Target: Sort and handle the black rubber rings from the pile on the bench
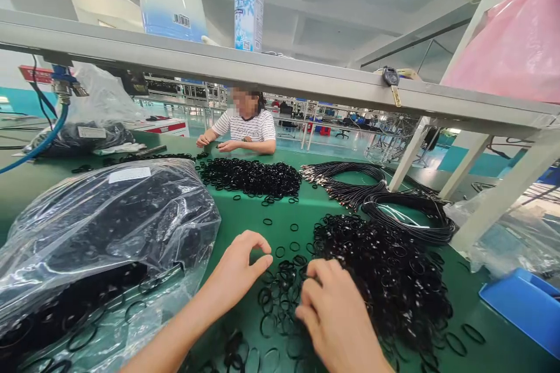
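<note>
My left hand (pixel 243 263) hovers over the green tabletop with thumb and fingers curved and a gap between them; nothing shows in that gap. Its fingertips are close to a loose scatter of black rings (pixel 284 280). My right hand (pixel 335 312) is closed, fingers bent in toward the thumb, at the right side of that scatter. What its fingertips hold, if anything, is hidden. A large heap of black rings (pixel 385 280) lies just beyond and right of it. Left of my left arm is a clear plastic bag (pixel 131 210) full of black rings.
A co-worker (pixel 247 125) sits across the green table (pixel 245 215), hands at another ring pile (pixel 254 175). Coiled black cables (pixel 406 215) lie at the back right, beside a shelf post (pixel 503 192). A blue bin (pixel 520 306) stands at right. The shelf beam (pixel 306 78) crosses overhead.
</note>
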Tool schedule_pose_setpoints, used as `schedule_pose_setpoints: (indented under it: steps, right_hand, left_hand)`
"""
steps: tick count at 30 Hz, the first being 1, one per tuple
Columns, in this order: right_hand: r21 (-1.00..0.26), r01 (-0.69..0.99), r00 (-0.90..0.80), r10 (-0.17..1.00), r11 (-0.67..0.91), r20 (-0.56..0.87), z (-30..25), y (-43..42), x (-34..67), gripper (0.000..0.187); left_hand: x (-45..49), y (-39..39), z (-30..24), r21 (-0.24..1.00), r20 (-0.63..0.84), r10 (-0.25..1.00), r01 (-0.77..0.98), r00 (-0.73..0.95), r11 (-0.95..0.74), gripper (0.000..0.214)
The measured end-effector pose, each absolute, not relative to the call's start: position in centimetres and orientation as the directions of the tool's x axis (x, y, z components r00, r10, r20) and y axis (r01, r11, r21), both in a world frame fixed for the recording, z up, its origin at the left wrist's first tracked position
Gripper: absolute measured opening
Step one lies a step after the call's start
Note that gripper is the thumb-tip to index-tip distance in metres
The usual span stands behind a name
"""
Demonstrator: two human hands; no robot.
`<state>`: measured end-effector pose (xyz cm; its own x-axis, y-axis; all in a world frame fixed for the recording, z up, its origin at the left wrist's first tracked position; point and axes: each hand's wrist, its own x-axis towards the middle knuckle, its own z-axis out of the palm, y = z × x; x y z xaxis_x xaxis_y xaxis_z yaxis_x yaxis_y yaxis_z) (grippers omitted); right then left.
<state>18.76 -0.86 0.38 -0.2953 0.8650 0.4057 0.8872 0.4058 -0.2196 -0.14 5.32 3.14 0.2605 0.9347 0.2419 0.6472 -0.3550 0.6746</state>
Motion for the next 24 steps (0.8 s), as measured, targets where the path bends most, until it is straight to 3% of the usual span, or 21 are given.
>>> schedule_pose_setpoints:
  steps: [3, 7, 10, 12, 15, 20, 24]
  right_hand:
    - [-0.337, 0.631, -0.600, 0.715, 0.699, 0.359, -2.1, -1.8, 15.5, 0.020]
    - [-0.469, 0.592, -0.567, 0.752, 0.655, 0.335, -3.2, -1.8, 14.2, 0.012]
    - [-0.826, 0.466, -0.312, 0.932, 0.319, 0.184, -1.1, -1.0, 16.0, 0.019]
    - [-0.951, 0.283, -0.133, 0.987, 0.124, 0.089, 0.4, -0.5, 17.4, 0.024]
    - [-0.982, 0.156, -0.031, 0.994, 0.106, 0.103, 1.2, 0.0, 18.6, 0.020]
    - [-0.986, 0.146, 0.052, 0.994, 0.083, 0.092, 0.4, 0.6, 18.8, 0.016]
    - [-0.995, 0.089, 0.070, 0.996, 0.052, 0.058, 0.2, 0.9, 18.8, 0.013]
  left_hand:
    - [-0.5, 5.3, 3.8, 0.693, 0.240, 0.938, 0.633, 0.250, -0.346, 0.010]
    - [-0.2, 4.9, 4.3, 0.746, 0.226, 0.926, 0.558, 0.302, -0.364, 0.011]
    - [0.5, 4.2, 4.8, 0.843, 0.146, 0.912, 0.434, 0.383, -0.317, 0.018]
    - [1.2, 3.7, 4.8, 0.917, 0.061, 0.879, 0.322, 0.473, -0.236, 0.027]
    - [2.2, 3.2, 4.2, 0.974, -0.025, 0.813, 0.198, 0.581, -0.111, 0.025]
    - [3.0, 3.6, 2.0, 0.986, -0.072, 0.857, 0.163, 0.510, -0.014, 0.023]
    - [2.8, 4.3, 1.4, 0.981, -0.066, 0.882, 0.192, 0.467, -0.028, 0.029]
